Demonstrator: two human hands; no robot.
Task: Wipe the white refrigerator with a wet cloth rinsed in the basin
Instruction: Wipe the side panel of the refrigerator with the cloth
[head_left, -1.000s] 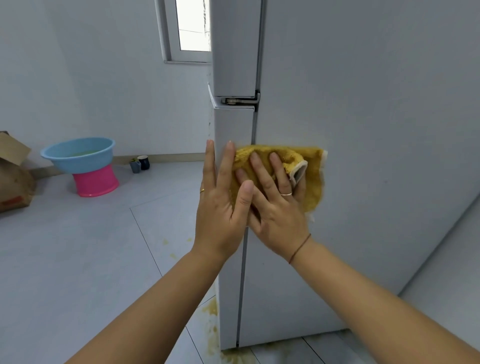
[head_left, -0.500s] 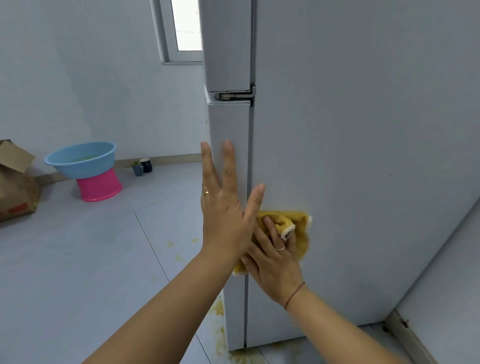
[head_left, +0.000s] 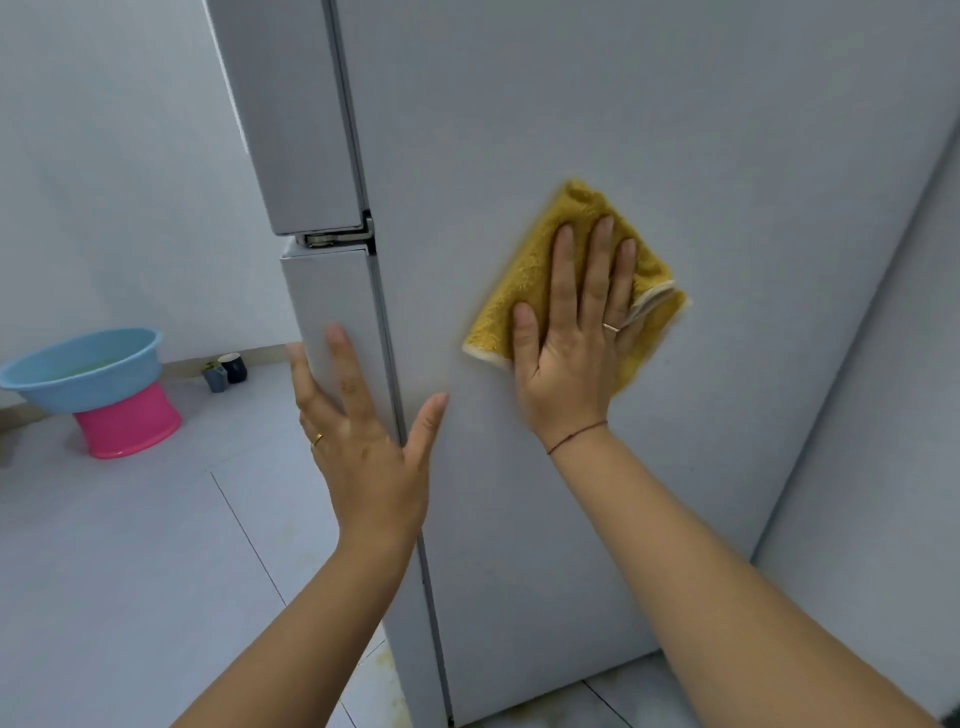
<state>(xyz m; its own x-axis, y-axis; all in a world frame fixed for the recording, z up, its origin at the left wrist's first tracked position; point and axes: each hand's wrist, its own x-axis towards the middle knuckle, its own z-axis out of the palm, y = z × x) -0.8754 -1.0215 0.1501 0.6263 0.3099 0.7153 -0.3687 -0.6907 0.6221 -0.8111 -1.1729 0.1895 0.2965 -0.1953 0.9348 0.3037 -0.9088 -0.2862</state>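
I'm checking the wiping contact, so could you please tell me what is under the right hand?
The yellow cloth lies under the right hand, pressed flat against the white refrigerator. The panel behind the cloth is covered, so any dirt there cannot be seen.

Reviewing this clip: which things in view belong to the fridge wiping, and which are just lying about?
In the job: white refrigerator, yellow cloth pressed flat against its side by the right hand, left hand by the door edge, blue basin.
Just lying about: pink stand under the basin, two small cups by the wall.
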